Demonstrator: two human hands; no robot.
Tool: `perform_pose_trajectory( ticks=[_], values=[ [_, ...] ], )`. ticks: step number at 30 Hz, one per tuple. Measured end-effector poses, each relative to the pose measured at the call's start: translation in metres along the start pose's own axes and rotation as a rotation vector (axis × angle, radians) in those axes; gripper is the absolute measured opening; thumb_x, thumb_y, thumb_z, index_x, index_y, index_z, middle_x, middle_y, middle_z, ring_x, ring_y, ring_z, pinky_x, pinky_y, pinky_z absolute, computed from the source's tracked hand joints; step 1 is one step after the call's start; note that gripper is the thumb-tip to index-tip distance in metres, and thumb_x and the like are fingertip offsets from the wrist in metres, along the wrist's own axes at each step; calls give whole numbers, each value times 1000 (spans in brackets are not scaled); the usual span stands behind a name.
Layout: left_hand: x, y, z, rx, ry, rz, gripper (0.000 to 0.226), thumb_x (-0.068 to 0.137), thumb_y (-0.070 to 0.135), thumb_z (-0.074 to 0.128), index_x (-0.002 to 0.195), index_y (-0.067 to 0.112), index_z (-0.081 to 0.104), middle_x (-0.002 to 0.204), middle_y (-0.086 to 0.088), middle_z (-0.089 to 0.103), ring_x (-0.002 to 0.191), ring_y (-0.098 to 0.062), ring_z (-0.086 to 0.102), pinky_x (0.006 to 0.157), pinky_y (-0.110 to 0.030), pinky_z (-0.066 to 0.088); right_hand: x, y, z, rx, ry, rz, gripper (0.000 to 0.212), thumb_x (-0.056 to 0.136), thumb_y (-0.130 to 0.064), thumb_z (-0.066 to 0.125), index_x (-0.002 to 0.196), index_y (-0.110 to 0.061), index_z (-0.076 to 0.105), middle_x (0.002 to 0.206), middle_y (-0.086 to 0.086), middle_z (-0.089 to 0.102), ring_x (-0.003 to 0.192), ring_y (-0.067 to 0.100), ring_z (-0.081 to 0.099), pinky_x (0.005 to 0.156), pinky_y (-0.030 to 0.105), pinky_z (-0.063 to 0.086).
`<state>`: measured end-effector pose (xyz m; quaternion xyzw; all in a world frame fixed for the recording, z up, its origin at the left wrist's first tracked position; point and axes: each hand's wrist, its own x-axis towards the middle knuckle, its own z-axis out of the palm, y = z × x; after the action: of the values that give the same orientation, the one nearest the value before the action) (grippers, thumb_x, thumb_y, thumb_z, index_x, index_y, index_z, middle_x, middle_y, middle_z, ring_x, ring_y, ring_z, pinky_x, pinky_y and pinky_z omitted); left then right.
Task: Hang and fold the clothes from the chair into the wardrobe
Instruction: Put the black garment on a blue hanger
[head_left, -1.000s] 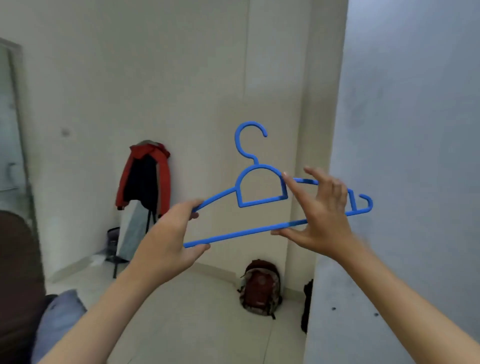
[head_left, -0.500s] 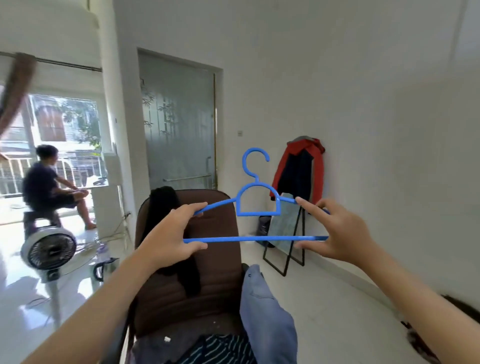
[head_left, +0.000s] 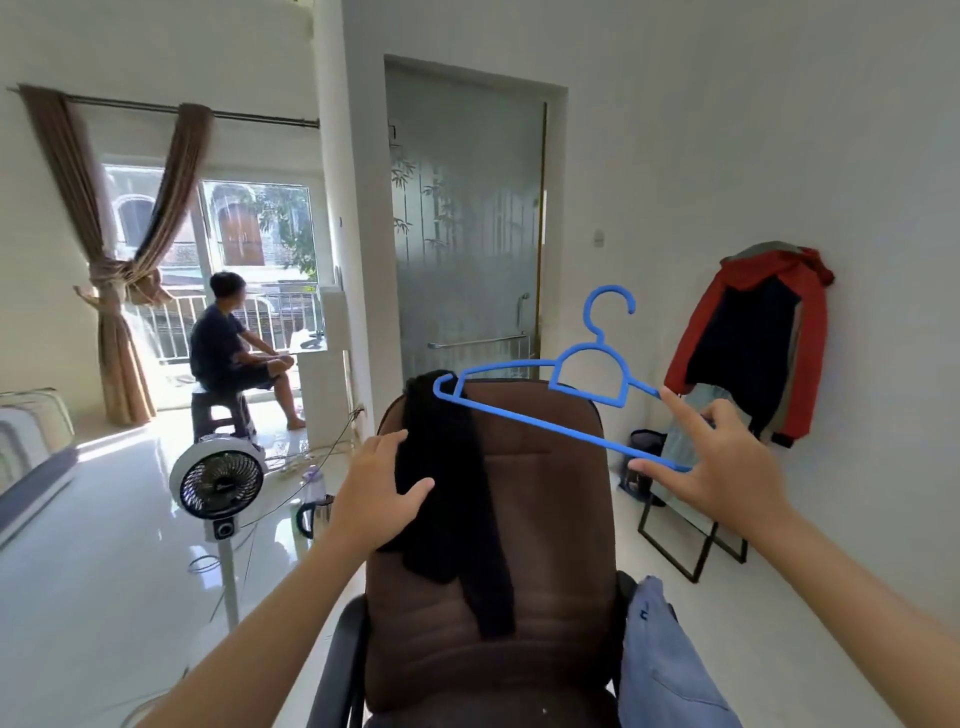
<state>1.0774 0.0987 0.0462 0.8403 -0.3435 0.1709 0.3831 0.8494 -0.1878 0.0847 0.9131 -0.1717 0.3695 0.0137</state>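
Note:
A brown office chair (head_left: 545, 519) stands right in front of me. A black garment (head_left: 457, 493) hangs over the top of its backrest. My left hand (head_left: 376, 496) grips the left edge of that garment, thumb across the cloth. A blue plastic hanger (head_left: 561, 395) is held in the air above the backrest, hook up. My right hand (head_left: 727, 467) pinches its right end between thumb and fingers. A blue-grey garment (head_left: 665, 660) lies over the chair's right armrest.
A standing fan (head_left: 221, 488) and a kettle (head_left: 314, 512) stand on the glossy floor to the left, with cables. A person sits on a stool (head_left: 221, 410) by the window. A red and black jacket (head_left: 753, 343) hangs on the right wall above a black frame (head_left: 691, 535).
My left hand let go of the hanger and dropped onto the black garment on the backrest. The hanger now tilts, held by my right hand alone. The view turned further left and closer to the chair.

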Motion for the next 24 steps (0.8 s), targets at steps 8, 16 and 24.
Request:
perform_pose_trajectory(
  ticks=[8, 16, 24],
  values=[
    [135, -32, 114, -24, -17, -151, 56, 84, 33, 65, 132, 15, 45, 126, -7, 52, 114, -18, 51, 90, -21, 35, 89, 60, 108, 88, -33, 76, 95, 66, -82, 42, 138, -21, 50, 75, -2, 33, 47, 11, 29, 38, 14, 18],
    [227, -45, 189, 46, 49, -457, 62, 86, 21, 63, 139, 21, 32, 128, -17, 34, 98, -31, 56, 80, -33, 46, 141, 94, 184, 214, -43, 155, 96, 60, -80, 48, 134, -19, 54, 78, -2, 37, 49, 3, 30, 42, 11, 16],
    [215, -63, 191, 20, 28, -338, 58, 81, -5, 58, 135, 8, 40, 121, -12, 39, 80, -13, 48, 79, -21, 40, 148, 103, 217, 264, -33, 170, 97, 59, -80, 61, 138, -24, 51, 84, 2, 42, 55, 17, 46, 42, 25, 42]
  ],
)
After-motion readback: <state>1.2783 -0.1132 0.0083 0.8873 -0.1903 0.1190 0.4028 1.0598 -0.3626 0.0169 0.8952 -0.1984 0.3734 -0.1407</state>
